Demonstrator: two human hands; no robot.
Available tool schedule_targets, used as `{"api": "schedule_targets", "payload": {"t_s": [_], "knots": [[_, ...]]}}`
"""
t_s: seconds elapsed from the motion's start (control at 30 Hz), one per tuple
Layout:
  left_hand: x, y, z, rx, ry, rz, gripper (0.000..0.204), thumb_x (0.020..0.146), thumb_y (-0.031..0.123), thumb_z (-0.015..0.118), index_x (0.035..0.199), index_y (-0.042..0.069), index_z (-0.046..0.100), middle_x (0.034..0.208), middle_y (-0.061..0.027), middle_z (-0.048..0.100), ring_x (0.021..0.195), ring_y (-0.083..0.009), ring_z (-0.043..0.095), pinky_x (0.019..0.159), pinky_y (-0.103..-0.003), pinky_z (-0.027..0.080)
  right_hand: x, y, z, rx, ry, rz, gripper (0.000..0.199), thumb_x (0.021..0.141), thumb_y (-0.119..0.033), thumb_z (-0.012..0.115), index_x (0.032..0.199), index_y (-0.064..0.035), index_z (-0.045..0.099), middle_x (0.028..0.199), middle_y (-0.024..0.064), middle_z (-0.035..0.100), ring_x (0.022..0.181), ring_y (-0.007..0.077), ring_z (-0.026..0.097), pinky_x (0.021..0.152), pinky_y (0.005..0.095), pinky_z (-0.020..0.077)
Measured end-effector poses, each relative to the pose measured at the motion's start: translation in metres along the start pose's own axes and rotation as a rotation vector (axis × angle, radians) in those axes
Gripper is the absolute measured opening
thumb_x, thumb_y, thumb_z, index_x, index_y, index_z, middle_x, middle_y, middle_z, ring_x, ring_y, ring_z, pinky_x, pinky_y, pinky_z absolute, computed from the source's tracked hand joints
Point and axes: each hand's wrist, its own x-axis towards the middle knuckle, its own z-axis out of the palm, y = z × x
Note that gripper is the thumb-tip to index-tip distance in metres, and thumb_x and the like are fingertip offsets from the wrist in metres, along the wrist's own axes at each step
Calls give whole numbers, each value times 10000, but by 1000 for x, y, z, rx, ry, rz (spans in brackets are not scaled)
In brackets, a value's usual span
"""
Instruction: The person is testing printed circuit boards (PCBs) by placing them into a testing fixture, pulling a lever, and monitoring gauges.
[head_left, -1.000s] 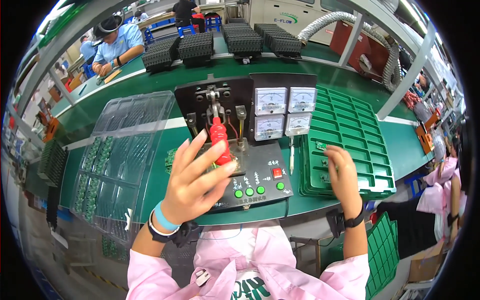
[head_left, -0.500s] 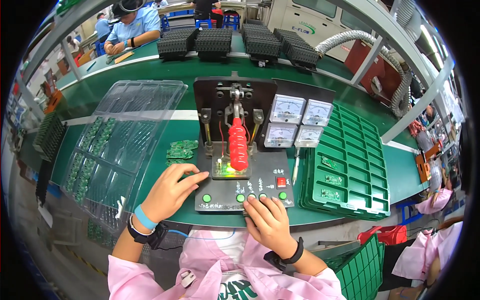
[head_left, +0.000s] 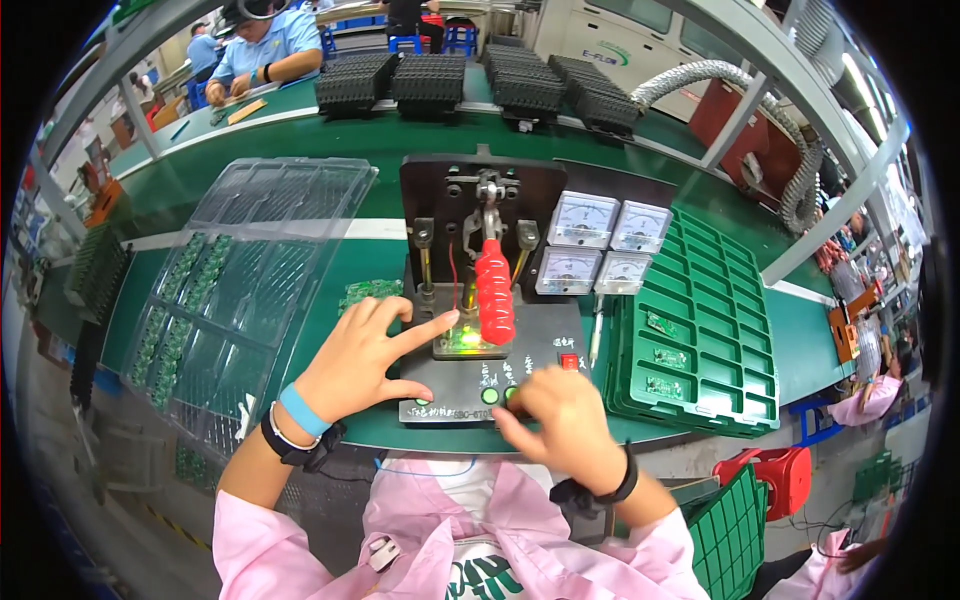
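Note:
A black test fixture [head_left: 425,375] with a red-handled toggle clamp [head_left: 495,297] stands in front of me. Under the clamp, a small circuit board [head_left: 470,340] glows yellow-green. My left hand [head_left: 360,350] is open at the fixture's left side; its index finger reaches to the edge of the lit board and its thumb lies at the left green button [head_left: 421,400]. Over the front right of the panel, my right hand [head_left: 570,425] is bent beside the green buttons [head_left: 489,396]. Motion blurs its fingers, and it covers the rightmost button.
Four analog meters [head_left: 583,218] flank the fixture. Stacked green trays [head_left: 690,400] with a few boards stand right; a clear plastic tray [head_left: 270,250] with several boards lies left. Loose boards [head_left: 368,291] lie behind my left hand. Black racks [head_left: 428,82] and a co-worker [head_left: 265,50] are beyond.
My left index finger has stretched toward the lit board and the thumb has spread to the left button. My right hand has shifted right, its fingers curling. The fixture appears slightly further right.

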Motion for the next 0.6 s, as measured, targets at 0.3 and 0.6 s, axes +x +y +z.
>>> {"api": "schedule_targets", "payload": {"t_s": [0.3, 0.6], "knots": [[-9, 9, 7, 69, 158, -1, 845, 697, 434, 786, 1447, 248, 446, 1325, -161, 455, 1179, -339, 461, 1003, -469, 382, 124, -35, -153, 843, 1019, -522, 627, 778, -147, 785, 1315, -27, 484, 1262, 172, 562, 1150, 254, 572, 866, 351, 514], [-44, -68, 24, 160, 180, -279, 314, 780, 202, 731, 1065, 86, 667, 1239, -90, 557, 1136, -307, 528, 977, -443, 423, 60, 22, -26, 948, 944, -225, 553, 805, 66, 647, 1308, -79, 469, 1177, 51, 514, 1047, 137, 537, 816, 266, 484]]}}
